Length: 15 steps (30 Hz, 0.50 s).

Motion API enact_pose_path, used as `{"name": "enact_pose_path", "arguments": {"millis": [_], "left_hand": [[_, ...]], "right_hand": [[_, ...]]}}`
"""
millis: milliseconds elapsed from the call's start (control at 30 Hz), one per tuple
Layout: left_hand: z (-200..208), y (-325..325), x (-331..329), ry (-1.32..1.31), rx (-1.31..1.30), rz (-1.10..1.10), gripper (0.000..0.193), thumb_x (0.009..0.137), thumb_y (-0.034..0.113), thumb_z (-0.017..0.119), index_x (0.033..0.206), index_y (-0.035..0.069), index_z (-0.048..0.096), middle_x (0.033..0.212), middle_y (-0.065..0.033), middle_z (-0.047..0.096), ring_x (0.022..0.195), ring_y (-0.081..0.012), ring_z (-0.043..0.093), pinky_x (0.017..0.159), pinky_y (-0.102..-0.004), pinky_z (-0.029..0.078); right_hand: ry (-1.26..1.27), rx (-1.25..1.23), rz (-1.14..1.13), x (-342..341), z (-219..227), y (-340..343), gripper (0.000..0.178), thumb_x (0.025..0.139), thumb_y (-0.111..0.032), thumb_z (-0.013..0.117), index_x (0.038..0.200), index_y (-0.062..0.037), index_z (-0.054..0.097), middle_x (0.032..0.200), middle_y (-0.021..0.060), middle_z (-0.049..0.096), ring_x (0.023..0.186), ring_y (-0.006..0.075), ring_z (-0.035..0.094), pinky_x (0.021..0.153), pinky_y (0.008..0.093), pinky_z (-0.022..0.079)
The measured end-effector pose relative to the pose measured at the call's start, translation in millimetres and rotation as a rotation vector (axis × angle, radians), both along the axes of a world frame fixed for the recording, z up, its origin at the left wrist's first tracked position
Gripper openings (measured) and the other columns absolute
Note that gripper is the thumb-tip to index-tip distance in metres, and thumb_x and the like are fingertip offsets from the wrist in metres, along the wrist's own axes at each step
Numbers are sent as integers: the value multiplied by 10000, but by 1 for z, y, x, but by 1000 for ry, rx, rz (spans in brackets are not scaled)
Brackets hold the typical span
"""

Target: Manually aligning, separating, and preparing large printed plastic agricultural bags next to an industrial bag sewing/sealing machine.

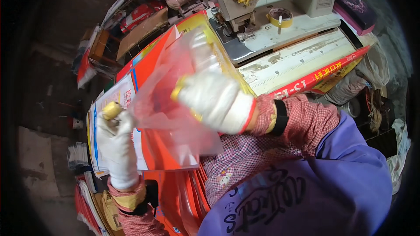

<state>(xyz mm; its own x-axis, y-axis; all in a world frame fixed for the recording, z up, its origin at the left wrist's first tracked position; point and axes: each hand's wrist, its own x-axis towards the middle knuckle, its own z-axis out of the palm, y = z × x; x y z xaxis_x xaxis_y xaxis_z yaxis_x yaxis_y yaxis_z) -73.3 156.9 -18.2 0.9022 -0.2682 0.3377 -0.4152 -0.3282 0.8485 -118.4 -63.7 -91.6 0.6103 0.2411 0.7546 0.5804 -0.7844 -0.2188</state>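
Observation:
A see-through plastic bag (164,100) spreads between my hands above a stack of printed red and white sacks (164,150). Both hands wear white gloves with yellow-wrapped fingertips. On the left of the stack, my left hand (116,133) has its fingers curled closed at the bag's left edge. My right hand (216,100), somewhat smeared by motion, is closed on the bag's right side. Its fingertips point left. The film is blurred, and the fingers' exact hold on it is partly hidden.
Beyond the sacks stands a white sewing machine (280,4), with a yellow tape roll (280,18) on its bed. A ruler-marked board (297,59) lies along its near side. More red sacks (175,196) hang at my lap. A cardboard piece (142,35) is at the far left.

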Motion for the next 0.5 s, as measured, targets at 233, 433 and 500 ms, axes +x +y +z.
{"name": "enact_pose_path", "arguments": {"millis": [233, 433, 500], "left_hand": [[-15, -7, -66, 211, 179, -253, 148, 780, 89, 626, 872, 38, 523, 757, -11, 546, 649, -104, 512, 600, -239, 435], [-72, 17, -101, 214, 701, -1043, 161, 809, 127, 557, 948, 52, 585, 825, -119, 582, 781, -292, 565, 698, -357, 458], [-53, 6, -89, 327, 740, -1086, 166, 817, 136, 556, 955, 49, 587, 826, -119, 582, 777, -290, 566, 699, -358, 460]], "right_hand": [[397, -310, 14, 154, -46, -14, 227, 687, -279, 596, 835, -125, 673, 885, 107, 647, 804, 278, 621, 663, 400, 489], [689, 1049, -29, 211, -126, -23, 296, 851, -311, 444, 925, -90, 628, 901, 104, 631, 785, 254, 595, 680, 355, 476], [749, 1635, 105, 202, -127, -14, 312, 887, -305, 411, 967, -76, 607, 909, 113, 624, 781, 256, 590, 688, 348, 474]]}}
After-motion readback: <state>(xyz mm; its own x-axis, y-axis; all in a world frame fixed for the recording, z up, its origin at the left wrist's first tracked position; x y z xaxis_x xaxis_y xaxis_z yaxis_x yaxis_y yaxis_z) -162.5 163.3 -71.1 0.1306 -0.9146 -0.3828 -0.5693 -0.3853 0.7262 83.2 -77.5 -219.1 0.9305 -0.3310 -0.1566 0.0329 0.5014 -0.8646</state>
